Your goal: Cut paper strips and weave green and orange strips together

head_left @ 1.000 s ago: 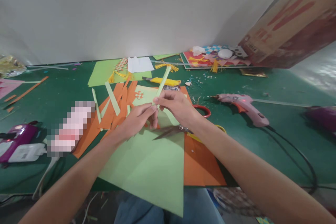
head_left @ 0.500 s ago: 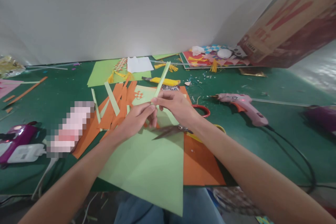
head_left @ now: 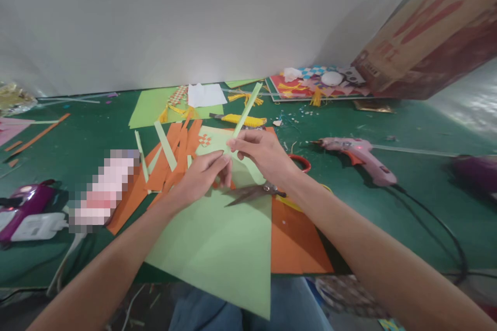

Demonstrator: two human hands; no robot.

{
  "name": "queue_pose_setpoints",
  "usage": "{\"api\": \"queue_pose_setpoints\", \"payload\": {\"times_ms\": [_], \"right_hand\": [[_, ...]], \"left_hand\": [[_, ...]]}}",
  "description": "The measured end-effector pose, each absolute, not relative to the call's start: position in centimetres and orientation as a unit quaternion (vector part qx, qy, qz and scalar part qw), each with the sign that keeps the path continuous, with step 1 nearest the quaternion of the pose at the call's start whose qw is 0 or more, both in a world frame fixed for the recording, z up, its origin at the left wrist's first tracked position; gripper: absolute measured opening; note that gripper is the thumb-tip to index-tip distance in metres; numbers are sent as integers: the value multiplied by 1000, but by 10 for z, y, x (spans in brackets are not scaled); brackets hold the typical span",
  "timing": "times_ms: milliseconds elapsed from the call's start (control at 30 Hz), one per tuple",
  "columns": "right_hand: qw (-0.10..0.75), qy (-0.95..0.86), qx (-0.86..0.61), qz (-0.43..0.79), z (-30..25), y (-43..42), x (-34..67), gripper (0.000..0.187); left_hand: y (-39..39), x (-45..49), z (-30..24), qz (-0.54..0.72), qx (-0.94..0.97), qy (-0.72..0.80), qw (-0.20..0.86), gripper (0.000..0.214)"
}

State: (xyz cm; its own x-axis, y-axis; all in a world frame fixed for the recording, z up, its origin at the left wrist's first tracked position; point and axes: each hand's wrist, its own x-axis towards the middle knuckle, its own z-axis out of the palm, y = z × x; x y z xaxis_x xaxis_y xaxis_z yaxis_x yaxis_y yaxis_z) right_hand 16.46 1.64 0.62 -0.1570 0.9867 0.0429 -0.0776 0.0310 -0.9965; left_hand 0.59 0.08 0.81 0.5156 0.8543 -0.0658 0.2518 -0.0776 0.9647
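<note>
Both my hands meet above a light green paper sheet (head_left: 221, 248) at the table's front. My right hand (head_left: 264, 155) pinches a long light green paper strip (head_left: 247, 108) that slants up and away from me. My left hand (head_left: 200, 176) is closed on the strip's lower end, fingertips touching the right hand's. Under the green sheet lies an orange sheet (head_left: 295, 238). Scissors with red handles (head_left: 267, 186) lie just beneath my right wrist. Cut orange and green strips (head_left: 171, 155) fan out to the left of my hands.
A pink glue gun (head_left: 359, 158) with a black cord lies at the right. A purple device (head_left: 23, 207) sits at the left edge. A yellow knife (head_left: 240, 120), green paper, woven paper pieces and a cardboard box (head_left: 435, 36) stand farther back.
The strip's free end has swung slightly to the right and my right hand has shifted a little with it. My left hand stays in place.
</note>
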Motion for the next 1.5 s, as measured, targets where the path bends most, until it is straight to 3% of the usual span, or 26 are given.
{"api": "queue_pose_setpoints", "payload": {"times_ms": [133,467,767,1167,1500], "right_hand": [[456,-542,-436,555,7,14,163,29],[519,-521,-430,523,4,18,166,23],[473,-549,-431,537,4,14,162,27],[518,-528,-417,528,2,17,164,20],[482,-564,-436,510,4,15,163,30]], "left_hand": [[2,6,6,292,677,404,542,31],[2,5,5,278,688,410,529,33],[3,6,3,304,683,406,525,29],[2,6,3,298,683,421,518,29],[1,7,5,298,695,421,501,28]]}}
